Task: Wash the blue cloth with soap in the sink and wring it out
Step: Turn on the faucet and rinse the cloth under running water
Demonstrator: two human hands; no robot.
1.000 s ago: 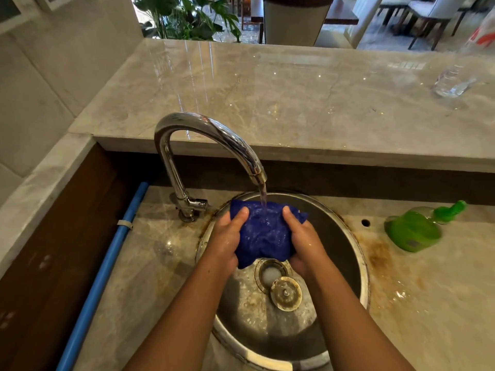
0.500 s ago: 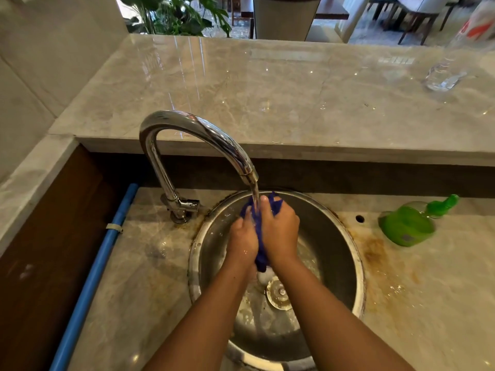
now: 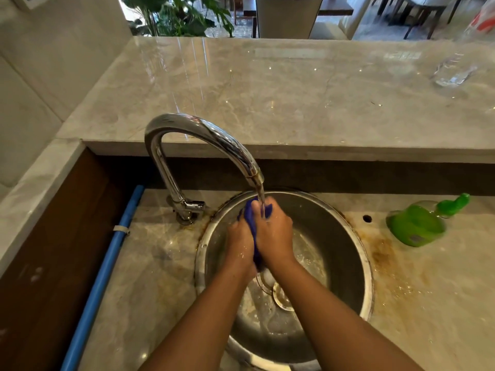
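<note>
The blue cloth (image 3: 251,218) is squeezed into a narrow strip between my palms, over the round steel sink (image 3: 340,236). My left hand (image 3: 239,243) and my right hand (image 3: 273,232) press together around it, so only its top edge and a thin seam of blue show. Water runs from the chrome faucet (image 3: 203,135) onto the cloth and my right thumb. A green soap bottle (image 3: 417,223) lies on its side on the counter to the right of the sink.
A raised marble ledge (image 3: 267,97) runs behind the sink, with a clear bottle (image 3: 455,70) at its far right. A blue pipe (image 3: 107,269) runs along the left wall. The drain strainer (image 3: 281,298) sits at the sink bottom below my wrists.
A second ago the cloth was spread wide between my hands under the stream. My hands have since closed together, bunching it into a tight strip, and stay pressed there.
</note>
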